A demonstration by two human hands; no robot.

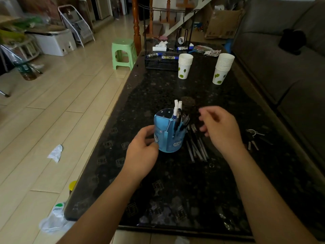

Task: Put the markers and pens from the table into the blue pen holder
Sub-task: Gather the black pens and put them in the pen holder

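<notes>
The blue pen holder (168, 136) stands upright in the middle of the dark table (175, 191). Several pens and white-capped markers (178, 111) stick out of its right compartment. My left hand (142, 152) grips the holder's left side. My right hand (219, 127) hovers to the right of the holder with fingers loosely apart and nothing in it. Below it, several dark and grey pens (197, 145) lie in a bunch on the table, just right of the holder.
A bunch of keys (253, 136) lies right of the loose pens. Two stacks of paper cups (184, 66) (222, 67) stand further back. Behind them a black wire rack (161, 62) holds blue markers (169, 57). A grey sofa (281, 59) runs along the right.
</notes>
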